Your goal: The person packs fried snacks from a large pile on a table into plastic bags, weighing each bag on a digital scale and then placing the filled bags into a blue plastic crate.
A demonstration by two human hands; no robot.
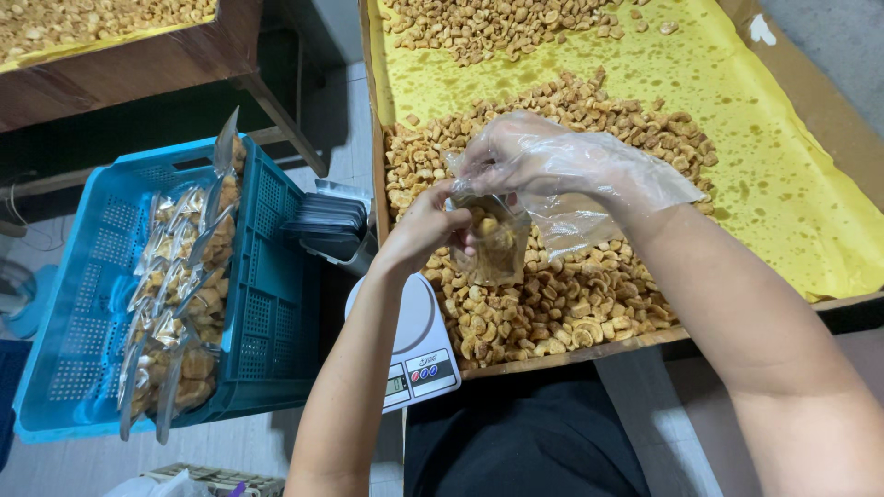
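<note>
In the head view, the left hand [425,228] is pinching the rim of a small clear bag [497,247], its grip closing narrow on the plastic. The right hand [539,156], wearing a loose clear plastic glove [599,179], is gripping the bag's mouth from above, fingers bunching together at the opening. The bag is hanging upright between both hands, partly filled with light-brown nuts, just above the heap of nuts [543,304] that is lying on the yellow sheet [783,184] lining the wooden tray [571,354]. A white kitchen scale [414,345] is sitting just beside the tray, under the left forearm. To the left, a blue plastic crate [267,304] is holding a row of filled bags [180,304], standing on edge.
</note>
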